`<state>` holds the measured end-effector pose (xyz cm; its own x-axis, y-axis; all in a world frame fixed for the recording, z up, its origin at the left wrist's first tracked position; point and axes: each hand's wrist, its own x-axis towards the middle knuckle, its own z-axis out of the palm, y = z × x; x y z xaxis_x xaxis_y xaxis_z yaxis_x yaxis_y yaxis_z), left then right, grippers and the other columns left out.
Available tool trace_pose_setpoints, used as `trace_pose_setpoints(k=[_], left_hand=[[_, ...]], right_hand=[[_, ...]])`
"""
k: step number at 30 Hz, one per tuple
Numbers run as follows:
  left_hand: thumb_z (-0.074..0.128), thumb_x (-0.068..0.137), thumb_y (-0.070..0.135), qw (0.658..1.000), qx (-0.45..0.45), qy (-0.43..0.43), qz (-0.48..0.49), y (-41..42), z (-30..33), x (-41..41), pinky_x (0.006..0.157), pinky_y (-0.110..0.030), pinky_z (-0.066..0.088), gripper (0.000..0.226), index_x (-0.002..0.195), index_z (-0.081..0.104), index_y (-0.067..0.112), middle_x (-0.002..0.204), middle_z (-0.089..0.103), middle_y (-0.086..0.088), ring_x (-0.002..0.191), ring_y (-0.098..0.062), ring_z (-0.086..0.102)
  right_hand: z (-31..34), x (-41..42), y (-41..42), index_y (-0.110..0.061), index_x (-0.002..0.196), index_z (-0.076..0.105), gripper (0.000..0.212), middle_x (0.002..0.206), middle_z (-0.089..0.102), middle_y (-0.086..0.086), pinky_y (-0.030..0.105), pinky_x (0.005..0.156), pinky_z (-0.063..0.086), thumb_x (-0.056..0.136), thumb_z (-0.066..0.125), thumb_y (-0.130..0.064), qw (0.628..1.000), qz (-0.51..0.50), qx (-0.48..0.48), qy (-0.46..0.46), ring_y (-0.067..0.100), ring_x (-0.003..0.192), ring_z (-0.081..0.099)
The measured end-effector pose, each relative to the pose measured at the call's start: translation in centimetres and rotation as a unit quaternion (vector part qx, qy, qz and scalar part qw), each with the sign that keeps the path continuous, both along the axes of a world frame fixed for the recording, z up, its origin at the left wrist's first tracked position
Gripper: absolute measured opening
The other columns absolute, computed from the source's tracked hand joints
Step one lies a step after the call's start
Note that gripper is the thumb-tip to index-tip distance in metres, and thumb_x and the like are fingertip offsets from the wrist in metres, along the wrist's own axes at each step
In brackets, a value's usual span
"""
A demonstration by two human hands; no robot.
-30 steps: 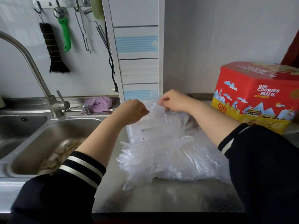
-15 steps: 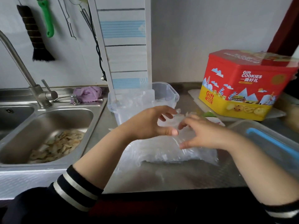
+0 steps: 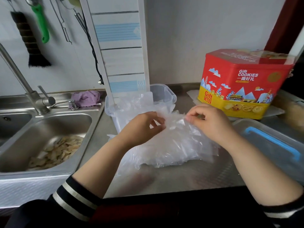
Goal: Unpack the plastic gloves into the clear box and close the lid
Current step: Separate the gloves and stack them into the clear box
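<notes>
Glove bag (image 3: 172, 143) lies mid-counter near the front edge, its top pinched by left hand (image 3: 141, 129) & right hand (image 3: 212, 124). Clear box (image 3: 162, 94) stands open behind, w/ some gloves inside. Thin film could tear or slip, spilling gloves toward the sink (image 3: 49, 129)

A red cookie tin (image 3: 243, 83) sits behind the right hand, and a sink (image 3: 41, 139) with a purple cloth (image 3: 85, 98) lies left of the left hand.
</notes>
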<state>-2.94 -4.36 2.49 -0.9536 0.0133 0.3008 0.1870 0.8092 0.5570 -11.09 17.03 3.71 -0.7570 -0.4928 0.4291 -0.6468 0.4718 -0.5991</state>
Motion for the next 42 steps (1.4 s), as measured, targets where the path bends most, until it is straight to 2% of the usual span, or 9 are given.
trace_pose_setpoints(k=[6, 12, 18, 22, 27, 31, 35, 39, 42], left_hand=[[0.061, 0.092, 0.035, 0.991, 0.127, 0.035, 0.034, -0.2, 1.5, 0.0, 0.072, -0.027, 0.054, 0.015, 0.082, 0.064, 0.023, 0.078, 0.067, 0.009, 0.072, -0.009, 0.065], [0.073, 0.084, 0.020, 0.960, 0.230, 0.151, 0.056, -1.2, 3.6, 0.5, 0.073, -0.024, 0.053, 0.009, 0.079, 0.067, 0.015, 0.076, 0.070, 0.004, 0.073, -0.011, 0.065], [0.070, 0.087, 0.019, 0.949, 0.160, 0.219, 0.161, -5.4, 4.2, 1.1, 0.072, -0.012, 0.046, 0.021, 0.075, 0.062, 0.034, 0.074, 0.066, 0.025, 0.071, 0.003, 0.059], [0.060, 0.094, 0.027, 0.942, 0.123, 0.205, 0.235, -8.7, 2.4, 0.7, 0.079, -0.027, 0.049, 0.003, 0.094, 0.062, 0.025, 0.089, 0.066, 0.016, 0.082, -0.004, 0.061], [0.040, 0.102, 0.032, 0.954, 0.094, 0.123, 0.256, -9.6, -0.7, 0.3, 0.084, -0.025, 0.036, 0.035, 0.131, 0.046, 0.014, 0.123, 0.061, 0.000, 0.112, -0.014, 0.056], [0.034, 0.100, 0.013, 0.954, 0.070, 0.131, 0.261, -9.4, -1.6, 0.5, 0.088, -0.021, 0.034, 0.037, 0.136, 0.043, 0.014, 0.134, 0.055, -0.002, 0.119, -0.019, 0.053], [0.033, 0.097, 0.004, 0.958, 0.053, 0.127, 0.252, -9.2, -1.0, 0.6, 0.092, -0.021, 0.035, 0.043, 0.136, 0.045, 0.017, 0.140, 0.050, -0.002, 0.123, -0.017, 0.049], [0.033, 0.096, 0.000, 0.959, 0.053, 0.134, 0.244, -9.3, -1.1, 0.5, 0.099, -0.016, 0.029, 0.039, 0.125, 0.056, 0.012, 0.141, 0.050, -0.004, 0.135, -0.015, 0.040], [0.033, 0.096, 0.001, 0.959, 0.050, 0.126, 0.247, -9.2, -0.9, 0.6, 0.092, -0.016, 0.031, 0.038, 0.122, 0.058, 0.013, 0.135, 0.055, -0.002, 0.130, -0.015, 0.044]], right_hand=[[2.7, -0.3, 0.2, -0.015, 0.087, 0.072, 0.006, 0.087, 0.065, -0.004, 0.005, 0.066, 0.038, 0.088, 0.067, -0.019, 0.996, -0.018, -0.082, 0.043, -0.001, 0.073, 0.055], [3.9, -1.2, -1.5, -0.008, 0.090, 0.075, 0.010, 0.092, 0.065, 0.003, 0.027, 0.078, 0.044, 0.086, 0.068, -0.014, 0.960, -0.006, -0.113, 0.258, 0.019, 0.087, 0.057], [4.1, -4.0, -6.5, -0.014, 0.087, 0.077, 0.014, 0.088, 0.060, 0.008, 0.035, 0.068, 0.044, 0.085, 0.068, -0.024, 0.918, 0.000, -0.070, 0.391, 0.028, 0.080, 0.053], [4.2, -5.0, -10.9, -0.018, 0.086, 0.076, 0.009, 0.087, 0.054, 0.007, 0.026, 0.060, 0.037, 0.084, 0.070, -0.025, 0.952, 0.054, 0.006, 0.300, 0.021, 0.076, 0.055], [4.2, -6.5, -15.4, -0.027, 0.094, 0.074, 0.012, 0.081, 0.055, -0.014, 0.025, 0.076, 0.042, 0.087, 0.066, -0.033, 0.969, 0.108, 0.198, 0.105, 0.010, 0.088, 0.058], [3.2, -7.1, -17.7, -0.024, 0.091, 0.074, 0.009, 0.082, 0.067, -0.012, 0.011, 0.058, 0.040, 0.086, 0.068, -0.028, 0.946, 0.132, 0.296, 0.017, 0.002, 0.067, 0.056], [2.4, -7.8, -18.8, -0.017, 0.096, 0.074, 0.013, 0.098, 0.072, -0.002, 0.022, 0.071, 0.048, 0.088, 0.064, -0.018, 0.923, 0.159, 0.349, -0.042, 0.012, 0.082, 0.063], [1.9, -8.3, -19.0, -0.015, 0.099, 0.075, 0.019, 0.098, 0.073, 0.002, 0.024, 0.067, 0.050, 0.086, 0.061, -0.012, 0.890, 0.160, 0.422, -0.062, 0.019, 0.083, 0.066], [2.3, -8.5, -18.5, -0.017, 0.097, 0.075, 0.015, 0.097, 0.073, -0.003, 0.023, 0.072, 0.048, 0.087, 0.063, -0.017, 0.914, 0.153, 0.375, -0.040, 0.012, 0.081, 0.063]])
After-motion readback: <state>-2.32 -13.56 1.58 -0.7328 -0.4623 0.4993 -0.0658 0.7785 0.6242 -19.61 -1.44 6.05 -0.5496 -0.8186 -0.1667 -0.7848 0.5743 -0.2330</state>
